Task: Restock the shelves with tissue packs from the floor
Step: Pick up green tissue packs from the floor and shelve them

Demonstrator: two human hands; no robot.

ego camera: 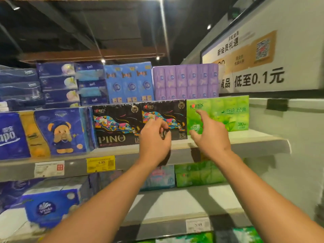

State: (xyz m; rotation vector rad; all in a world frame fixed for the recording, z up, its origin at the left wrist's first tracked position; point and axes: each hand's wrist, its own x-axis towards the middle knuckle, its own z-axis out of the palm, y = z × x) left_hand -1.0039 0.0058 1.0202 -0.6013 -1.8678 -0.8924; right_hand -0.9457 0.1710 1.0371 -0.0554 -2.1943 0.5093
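Black tissue packs (164, 118) stand at the shelf (245, 140) front, the green pack (226, 113) just right of them. Left hand (154, 137) is held at the right black pack, fingers (162, 124) curled; contact cannot be told. Right hand (208, 134) is spread at the green pack's face; judged best squared by pushing both faces flush with the edge.

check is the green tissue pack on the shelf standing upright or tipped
Upright. The green tissue pack stands on its long edge on the shelf, front label facing out, level with the black packs beside it.
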